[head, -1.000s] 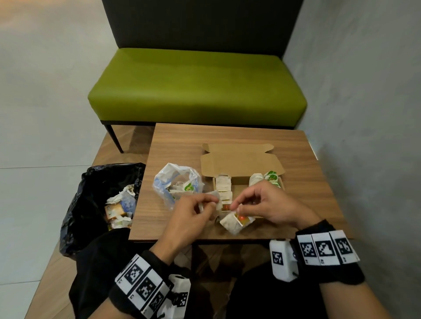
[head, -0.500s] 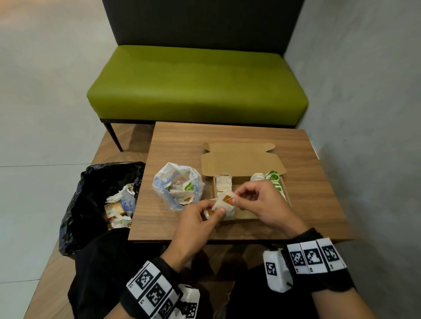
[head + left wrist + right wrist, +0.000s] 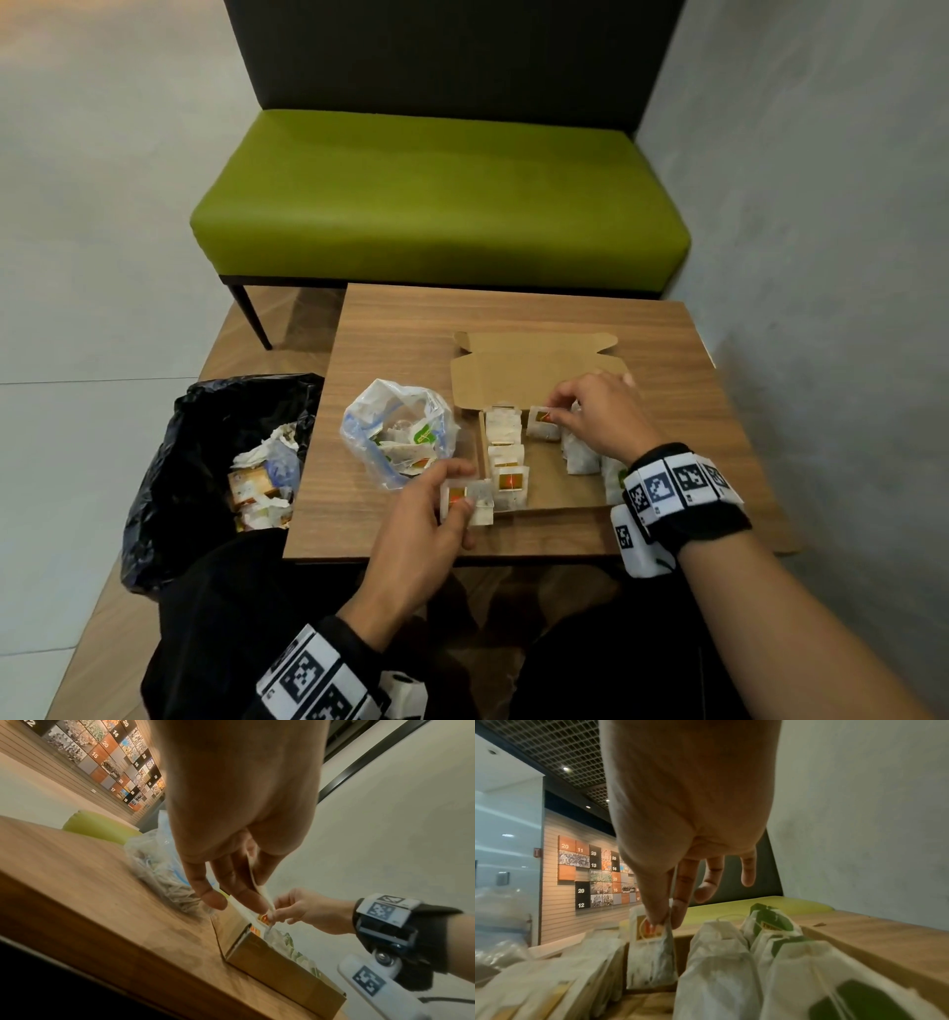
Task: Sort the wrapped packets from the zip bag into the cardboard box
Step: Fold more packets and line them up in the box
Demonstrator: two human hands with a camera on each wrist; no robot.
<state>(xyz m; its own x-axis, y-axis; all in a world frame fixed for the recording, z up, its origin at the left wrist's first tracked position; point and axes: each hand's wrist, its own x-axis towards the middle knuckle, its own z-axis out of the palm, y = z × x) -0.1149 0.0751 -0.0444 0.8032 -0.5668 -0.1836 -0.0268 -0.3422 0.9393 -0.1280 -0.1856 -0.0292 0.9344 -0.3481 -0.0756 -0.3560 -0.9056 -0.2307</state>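
An open cardboard box [image 3: 560, 506] sits on the wooden table with its lid folded back. Inside, orange-labelled packets [image 3: 506, 452] stand in a left row and green-labelled packets [image 3: 762, 959] in a right row. My right hand [image 3: 598, 416] pinches an orange-labelled packet [image 3: 543, 424] by its top edge, upright in the far middle of the box [image 3: 652, 953]. My left hand [image 3: 436, 514] pinches another orange-labelled packet [image 3: 464, 501] just outside the box's near left corner [image 3: 262, 896]. The clear zip bag [image 3: 398, 434] lies open left of the box, several packets inside.
A black bin bag [image 3: 215, 462] with crumpled wrappers stands on the floor left of the table [image 3: 411, 329]. A green bench [image 3: 436, 195] sits beyond the table. A grey wall [image 3: 821, 257] runs close along the right.
The hands were together at the box's near edge holding packets. The right hand has moved to the far part of the box with one packet; the left hand has drawn back left with another.
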